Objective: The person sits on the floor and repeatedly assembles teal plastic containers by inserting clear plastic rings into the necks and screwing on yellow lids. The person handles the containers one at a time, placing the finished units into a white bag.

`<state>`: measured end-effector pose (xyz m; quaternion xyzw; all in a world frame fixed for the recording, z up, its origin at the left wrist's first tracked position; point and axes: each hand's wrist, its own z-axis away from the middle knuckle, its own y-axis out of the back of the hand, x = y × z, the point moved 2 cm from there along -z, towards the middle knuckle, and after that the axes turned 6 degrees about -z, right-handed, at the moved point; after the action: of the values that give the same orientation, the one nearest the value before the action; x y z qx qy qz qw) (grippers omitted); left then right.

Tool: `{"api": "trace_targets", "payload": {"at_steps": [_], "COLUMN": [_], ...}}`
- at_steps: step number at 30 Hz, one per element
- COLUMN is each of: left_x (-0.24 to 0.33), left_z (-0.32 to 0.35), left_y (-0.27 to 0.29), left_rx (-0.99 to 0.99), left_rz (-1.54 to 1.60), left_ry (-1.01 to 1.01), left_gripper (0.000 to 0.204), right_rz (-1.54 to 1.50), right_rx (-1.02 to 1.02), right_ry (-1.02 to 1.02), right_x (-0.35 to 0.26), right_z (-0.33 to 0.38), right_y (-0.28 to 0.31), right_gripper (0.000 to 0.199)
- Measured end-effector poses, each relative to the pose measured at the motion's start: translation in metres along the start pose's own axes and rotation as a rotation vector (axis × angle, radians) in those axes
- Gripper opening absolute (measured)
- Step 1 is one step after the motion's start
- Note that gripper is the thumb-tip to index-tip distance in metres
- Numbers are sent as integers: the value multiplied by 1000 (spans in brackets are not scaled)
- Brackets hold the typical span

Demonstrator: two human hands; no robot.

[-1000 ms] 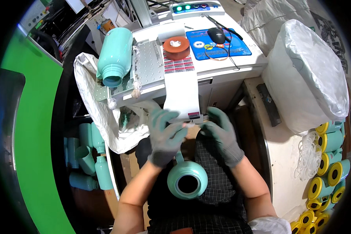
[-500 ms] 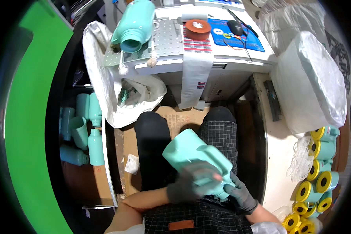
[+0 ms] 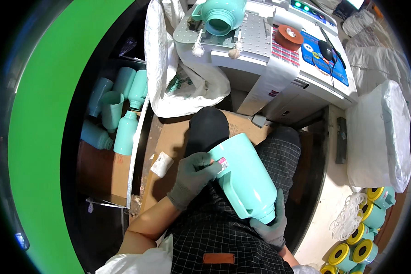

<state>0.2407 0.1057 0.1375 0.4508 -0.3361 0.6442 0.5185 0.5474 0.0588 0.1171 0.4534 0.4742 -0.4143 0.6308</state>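
A mint-green thermos jug casing [image 3: 255, 169] lies tilted across my lap, its wide end up-left and its narrow neck down-right. Its side handle [image 3: 234, 196] faces me. My right hand [image 3: 274, 226], in a grey glove, grips the casing around the neck. At the wide end, my left hand [image 3: 196, 173], also gloved, has thumb and fingers pinched at a small pink-and-white sticker [image 3: 222, 165] against the casing's side. How much of the sticker is stuck down cannot be told.
Several similar casings [image 3: 125, 132] lie in a box on the left. Another mint jug [image 3: 220, 18] rests on the perforated workbench [image 3: 255, 39], near a tape roll [image 3: 289, 37] and label strip [image 3: 278, 73]. White sacks [image 3: 376, 137] and yellow-rimmed jugs [image 3: 363, 251] stand at right.
The casing has turned, so its handle moved from the upper right side to the side facing me. My left hand shifted from the neck area to the sticker near the wide end. The view shifted.
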Motion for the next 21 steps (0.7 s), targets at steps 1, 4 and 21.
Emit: {"api": "trace_targets", "payload": {"at_steps": [1, 4, 21], "left_x": [-1, 5, 207], "left_z": [-3, -16, -295], "left_y": [4, 27, 39], "left_rx": [35, 101, 427], "left_rz": [-190, -770, -1553], "left_ry": [-14, -4, -1662], "left_gripper": [34, 57, 66], "right_rz": [47, 187, -664], "right_rx": [-8, -25, 464], "right_ry": [19, 18, 443], "right_x": [2, 3, -122], "right_z": [0, 0, -149], "right_y": [1, 10, 56], "right_gripper": [121, 124, 92]}}
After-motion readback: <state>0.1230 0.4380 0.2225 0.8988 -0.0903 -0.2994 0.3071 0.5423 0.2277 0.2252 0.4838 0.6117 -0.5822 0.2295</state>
